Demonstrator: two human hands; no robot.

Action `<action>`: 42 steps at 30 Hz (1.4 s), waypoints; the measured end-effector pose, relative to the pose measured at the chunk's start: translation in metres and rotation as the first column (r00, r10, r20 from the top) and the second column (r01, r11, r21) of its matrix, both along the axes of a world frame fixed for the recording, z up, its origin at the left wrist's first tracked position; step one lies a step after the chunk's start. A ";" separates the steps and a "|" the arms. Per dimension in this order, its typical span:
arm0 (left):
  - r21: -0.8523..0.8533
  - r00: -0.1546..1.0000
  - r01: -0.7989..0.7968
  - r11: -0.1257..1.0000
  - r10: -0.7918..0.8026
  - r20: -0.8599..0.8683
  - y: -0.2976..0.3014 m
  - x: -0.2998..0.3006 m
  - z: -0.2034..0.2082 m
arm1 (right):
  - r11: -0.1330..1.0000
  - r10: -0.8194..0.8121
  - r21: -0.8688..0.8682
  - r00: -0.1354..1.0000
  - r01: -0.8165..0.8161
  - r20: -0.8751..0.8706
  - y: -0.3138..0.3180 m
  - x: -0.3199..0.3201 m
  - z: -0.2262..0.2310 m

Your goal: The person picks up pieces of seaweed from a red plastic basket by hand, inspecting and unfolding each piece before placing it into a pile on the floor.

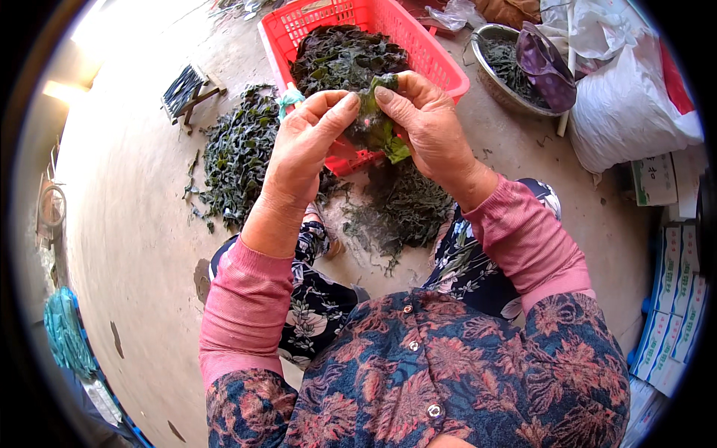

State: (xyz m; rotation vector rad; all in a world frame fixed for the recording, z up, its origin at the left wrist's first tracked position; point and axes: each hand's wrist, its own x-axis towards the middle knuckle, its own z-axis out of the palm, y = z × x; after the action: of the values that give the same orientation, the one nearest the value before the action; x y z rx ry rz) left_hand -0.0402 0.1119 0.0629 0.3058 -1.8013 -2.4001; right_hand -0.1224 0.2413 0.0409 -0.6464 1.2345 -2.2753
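The left hand (305, 145) and right hand (433, 127) pinch a limp, dark-green seaweed piece (367, 125), apparently to hold it spread between them; a red perforated plastic basket (424, 51) sits beyond both hands, within reach.

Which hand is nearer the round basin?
Right: the right hand is left of the basin and lower in the picture; the left hand is farther left.
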 end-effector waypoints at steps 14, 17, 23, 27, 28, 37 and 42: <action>-0.833 0.811 -0.511 0.214 -0.203 -0.549 0.018 0.002 -0.001 | 0.997 -0.076 0.038 0.988 0.072 0.131 -0.004 0.004 -0.002; -0.838 0.757 -0.530 0.128 -0.375 -0.535 0.027 0.005 -0.001 | 0.993 -0.110 0.059 0.979 0.101 0.169 -0.005 -0.009 -0.008; -0.866 0.758 -0.443 0.232 -0.419 -0.500 0.038 0.019 -0.022 | 0.980 -0.194 0.042 0.885 0.195 0.422 0.009 -0.037 -0.004; -0.956 0.842 0.103 0.275 -0.536 -0.064 0.039 0.035 -0.047 | 0.961 -0.235 -0.018 0.851 0.275 0.469 0.017 -0.055 -0.003; -0.936 0.822 0.196 0.291 -0.569 -0.005 0.041 0.036 -0.054 | 0.959 -0.235 -0.031 0.845 0.283 0.480 0.019 -0.059 -0.002; -0.817 0.697 0.561 0.133 -0.609 0.380 0.050 0.038 -0.063 | 0.970 -0.200 -0.025 0.856 0.240 0.476 0.028 -0.066 0.010; -0.717 0.523 0.695 -0.053 -0.647 0.555 0.062 0.049 -0.068 | 0.988 -0.080 -0.086 0.909 0.125 0.410 0.033 -0.077 0.031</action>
State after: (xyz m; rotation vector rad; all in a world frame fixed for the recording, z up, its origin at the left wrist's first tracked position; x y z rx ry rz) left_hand 0.0089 0.1740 -0.0054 -0.9337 -3.4992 -1.0029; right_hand -0.1993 0.2748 0.0714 -0.1275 0.9633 -2.4162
